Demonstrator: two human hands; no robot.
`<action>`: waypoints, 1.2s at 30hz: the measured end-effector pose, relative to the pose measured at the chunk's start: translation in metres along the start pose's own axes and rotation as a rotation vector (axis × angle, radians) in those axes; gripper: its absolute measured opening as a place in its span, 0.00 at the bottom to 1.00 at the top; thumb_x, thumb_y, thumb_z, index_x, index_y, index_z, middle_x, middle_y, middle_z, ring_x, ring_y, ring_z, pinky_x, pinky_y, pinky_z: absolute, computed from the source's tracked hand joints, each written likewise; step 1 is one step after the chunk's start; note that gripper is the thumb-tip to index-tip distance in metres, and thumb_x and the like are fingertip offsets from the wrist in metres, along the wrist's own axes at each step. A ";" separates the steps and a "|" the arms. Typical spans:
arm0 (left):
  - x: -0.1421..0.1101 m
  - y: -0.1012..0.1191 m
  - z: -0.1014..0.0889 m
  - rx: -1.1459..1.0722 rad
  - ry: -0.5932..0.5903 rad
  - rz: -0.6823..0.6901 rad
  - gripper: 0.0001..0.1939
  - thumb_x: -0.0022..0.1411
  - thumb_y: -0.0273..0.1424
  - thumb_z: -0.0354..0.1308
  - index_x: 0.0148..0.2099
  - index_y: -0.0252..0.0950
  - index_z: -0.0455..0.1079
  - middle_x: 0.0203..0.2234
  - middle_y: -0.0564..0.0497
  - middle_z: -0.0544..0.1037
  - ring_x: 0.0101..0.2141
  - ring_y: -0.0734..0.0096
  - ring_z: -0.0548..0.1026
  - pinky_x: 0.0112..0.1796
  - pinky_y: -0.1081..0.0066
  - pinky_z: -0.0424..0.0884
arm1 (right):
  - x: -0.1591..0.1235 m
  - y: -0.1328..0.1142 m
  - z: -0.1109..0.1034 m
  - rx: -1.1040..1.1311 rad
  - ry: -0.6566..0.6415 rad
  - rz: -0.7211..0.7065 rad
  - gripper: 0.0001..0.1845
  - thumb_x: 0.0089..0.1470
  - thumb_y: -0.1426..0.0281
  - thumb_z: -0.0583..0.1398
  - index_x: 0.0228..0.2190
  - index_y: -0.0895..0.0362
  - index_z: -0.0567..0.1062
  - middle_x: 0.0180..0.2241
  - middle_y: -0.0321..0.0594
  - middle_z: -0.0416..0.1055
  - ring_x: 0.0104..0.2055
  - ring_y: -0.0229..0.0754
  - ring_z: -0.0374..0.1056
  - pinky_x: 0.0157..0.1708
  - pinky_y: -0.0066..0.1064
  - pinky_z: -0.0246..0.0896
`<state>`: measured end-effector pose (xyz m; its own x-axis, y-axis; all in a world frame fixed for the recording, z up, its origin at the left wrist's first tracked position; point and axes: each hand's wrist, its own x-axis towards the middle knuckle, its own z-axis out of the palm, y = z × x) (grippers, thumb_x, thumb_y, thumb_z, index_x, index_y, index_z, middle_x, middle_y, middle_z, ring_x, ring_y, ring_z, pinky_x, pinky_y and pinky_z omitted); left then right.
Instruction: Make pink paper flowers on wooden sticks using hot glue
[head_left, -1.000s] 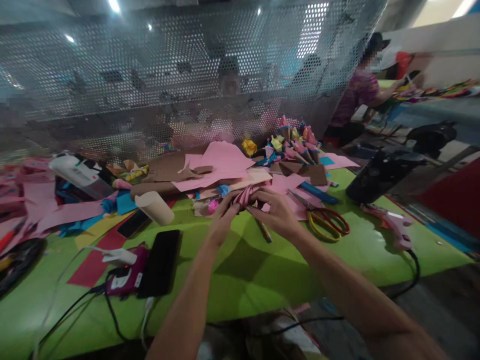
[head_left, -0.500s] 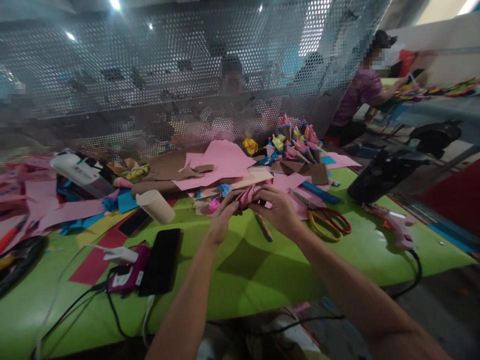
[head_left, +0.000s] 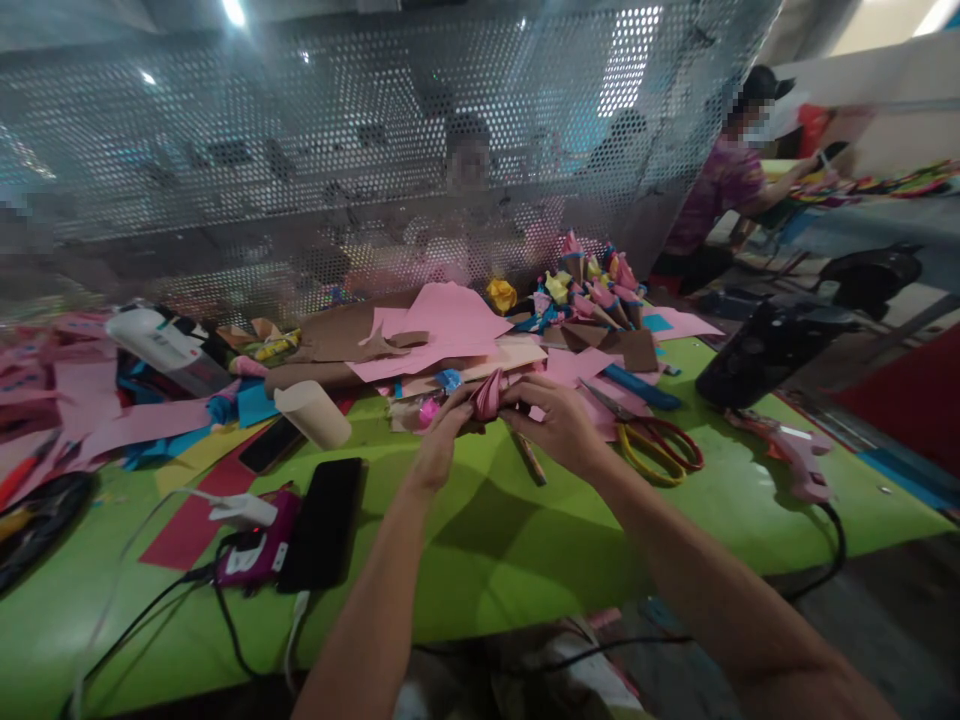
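Observation:
Between both hands is a pleated pink paper piece [head_left: 488, 396], held above the middle of the green table [head_left: 525, 590]. My left hand [head_left: 442, 435] pinches it from the left, and my right hand [head_left: 553, 415] grips its right side with bent fingers. The fingertips partly hide its lower part. Just below the right hand lies a pencil [head_left: 531, 460]. Right of that are scissors [head_left: 660, 450] with yellow and red handles. A small blue crumpled piece [head_left: 449, 380] and a bright pink one [head_left: 429, 411] sit behind the left hand.
Pink sheets [head_left: 442, 325] and finished paper flowers [head_left: 592, 290] are heaped at the back, before a perforated metal panel [head_left: 337, 150]. A phone [head_left: 322, 520], a purple power adapter [head_left: 259, 540] and cords lie left; a pink glue gun [head_left: 802, 460] lies right. A person [head_left: 724, 180] sits far right.
The pleated paper has turned slightly between my fingers, and its folds look more gathered into a rounded shape. Both hands stay in nearly the same place.

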<state>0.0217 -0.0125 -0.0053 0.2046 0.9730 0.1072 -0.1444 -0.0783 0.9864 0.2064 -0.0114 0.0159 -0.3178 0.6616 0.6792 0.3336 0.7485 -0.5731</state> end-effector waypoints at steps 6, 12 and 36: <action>0.000 0.000 0.000 -0.038 -0.035 0.039 0.18 0.59 0.40 0.55 0.48 0.38 0.74 0.44 0.49 0.78 0.40 0.67 0.73 0.37 0.72 0.69 | 0.000 0.001 0.002 -0.099 0.025 -0.067 0.07 0.55 0.79 0.61 0.31 0.55 0.76 0.31 0.40 0.75 0.35 0.41 0.71 0.34 0.29 0.66; 0.002 0.000 0.001 0.128 0.095 0.092 0.18 0.59 0.40 0.55 0.49 0.38 0.71 0.46 0.48 0.77 0.43 0.65 0.73 0.41 0.69 0.71 | -0.003 -0.007 0.006 -0.037 0.146 -0.003 0.08 0.55 0.78 0.61 0.37 0.54 0.76 0.32 0.38 0.76 0.31 0.38 0.69 0.31 0.27 0.64; 0.001 -0.004 0.009 0.270 -0.003 0.344 0.16 0.67 0.39 0.51 0.53 0.41 0.70 0.50 0.48 0.76 0.52 0.61 0.72 0.56 0.61 0.66 | -0.009 -0.006 0.022 -0.052 0.175 0.093 0.06 0.55 0.76 0.61 0.32 0.55 0.79 0.29 0.39 0.76 0.30 0.40 0.71 0.31 0.29 0.66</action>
<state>0.0310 -0.0134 -0.0084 0.1915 0.8796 0.4354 0.0532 -0.4523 0.8903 0.1878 -0.0207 0.0028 -0.1257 0.7063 0.6967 0.4014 0.6784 -0.6153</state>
